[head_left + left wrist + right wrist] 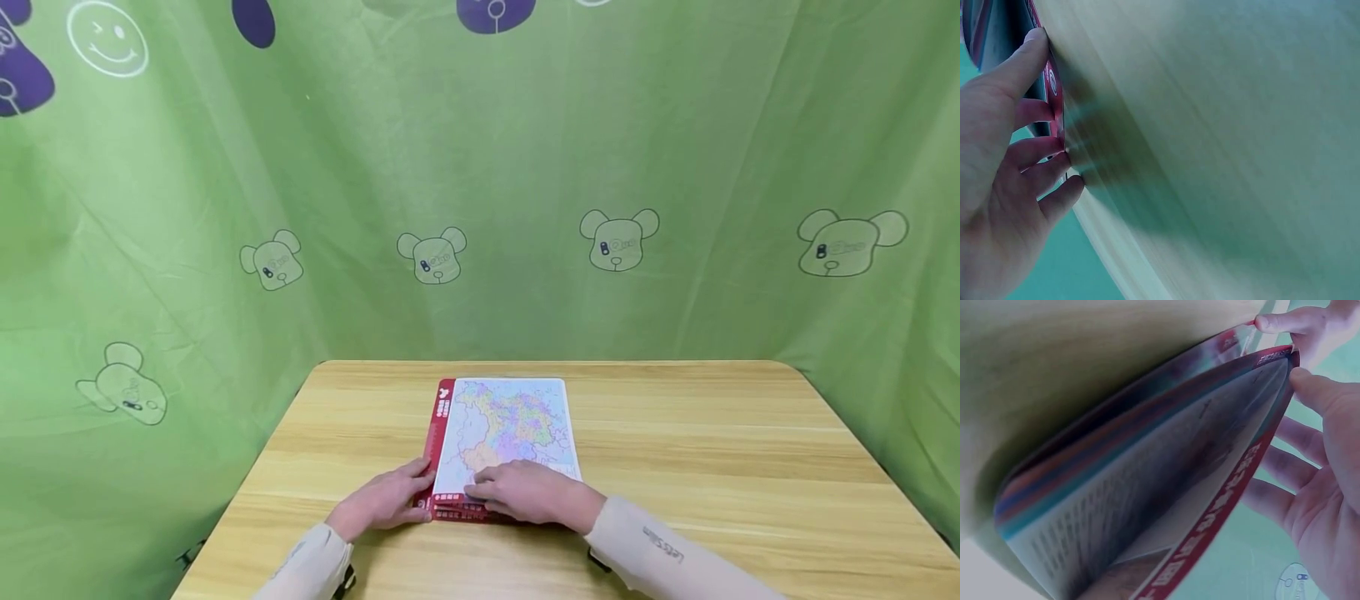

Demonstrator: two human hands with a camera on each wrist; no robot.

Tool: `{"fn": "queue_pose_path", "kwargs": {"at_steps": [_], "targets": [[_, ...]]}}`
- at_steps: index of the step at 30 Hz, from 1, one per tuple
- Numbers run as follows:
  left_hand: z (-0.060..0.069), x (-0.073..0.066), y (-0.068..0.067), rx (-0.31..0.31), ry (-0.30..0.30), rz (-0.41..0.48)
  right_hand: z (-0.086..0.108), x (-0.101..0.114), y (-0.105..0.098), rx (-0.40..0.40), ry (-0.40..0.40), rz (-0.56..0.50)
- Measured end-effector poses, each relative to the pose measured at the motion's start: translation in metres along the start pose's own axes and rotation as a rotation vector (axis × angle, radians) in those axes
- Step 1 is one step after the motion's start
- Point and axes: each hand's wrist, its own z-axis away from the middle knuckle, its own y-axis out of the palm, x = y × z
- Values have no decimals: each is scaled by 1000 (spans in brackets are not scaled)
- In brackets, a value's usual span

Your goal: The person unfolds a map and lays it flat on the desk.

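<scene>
pale wood-grain table (712,442) with rounded far corners; wrinkled green fabric curtain (517,142) behind and both sides, printed with outlined bear heads (617,242), white smiley face (108,40), purple blobs (253,18).

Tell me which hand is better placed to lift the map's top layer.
Probably the right: the right hand is at the near edge of the top layer, which gapes open there. The left hand touches the left edge of the map, seemingly better suited to steadying it.
</scene>
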Motion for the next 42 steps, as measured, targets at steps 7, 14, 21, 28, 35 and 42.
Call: {"fn": "queue_pose_path", "kwargs": {"at_steps": [7, 14, 21, 28, 35, 42], "targets": [[-1, 1, 2, -7, 12, -23, 7, 1, -10, -37, 0, 103], [-1, 0, 4, 11, -8, -27, 15, -2, -20, -100, -20, 189], [0, 0, 3, 12, -7, -39, 21, -5, -29, -96, -8, 180], [0, 0, 3, -3, 11, -51, 26, -10, -36, -96, 1, 181], [-1, 0, 3, 1, -4, -48, 29, -16, -41, -143, -17, 227], [-1, 0, 1, 3, -6, -44, 35, -21, -47, -192, -21, 273]]}}
